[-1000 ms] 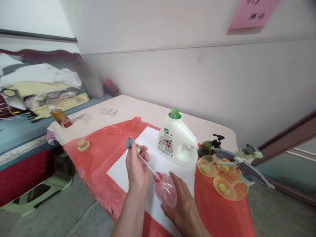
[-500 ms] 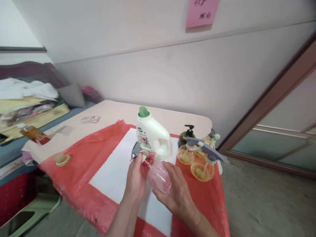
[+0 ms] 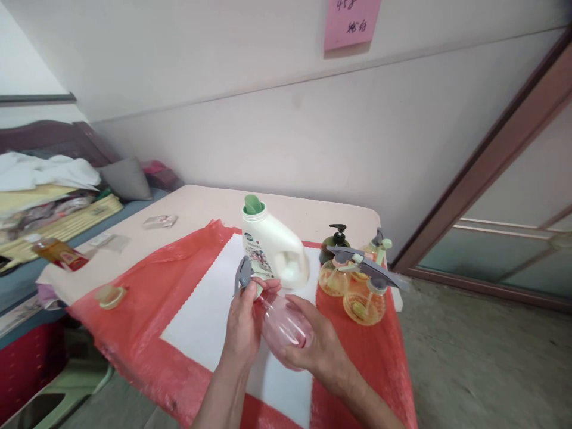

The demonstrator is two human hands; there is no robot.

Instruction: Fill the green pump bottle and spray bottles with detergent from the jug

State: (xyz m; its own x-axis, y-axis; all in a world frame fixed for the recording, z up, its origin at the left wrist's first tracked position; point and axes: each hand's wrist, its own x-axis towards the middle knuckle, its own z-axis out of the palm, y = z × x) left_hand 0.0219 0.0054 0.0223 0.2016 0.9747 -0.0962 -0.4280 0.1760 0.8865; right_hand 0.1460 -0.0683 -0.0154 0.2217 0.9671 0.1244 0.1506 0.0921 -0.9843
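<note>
A clear pink spray bottle (image 3: 283, 328) is tilted in both hands above a white sheet (image 3: 196, 322). My left hand (image 3: 248, 316) grips its neck just below the grey spray head (image 3: 242, 275). Around the round lower body, my right hand (image 3: 317, 339) is closed, thumb near the base. Just behind the hands stands a large cream jug (image 3: 272, 238) with a handle; a green piece (image 3: 254, 204) sits in its open mouth.
Spray bottles with yellowish liquid (image 3: 364, 305) and a dark pump bottle (image 3: 335, 240) stand at the right on red plastic (image 3: 147, 322). Left are a small cap-like container (image 3: 109, 296), a clear packet (image 3: 159, 221) and a lying amber bottle (image 3: 58, 253).
My right hand has shifted its hold and now wraps the bottle more closely. The spray head has turned a little. The whole view has shifted slightly.
</note>
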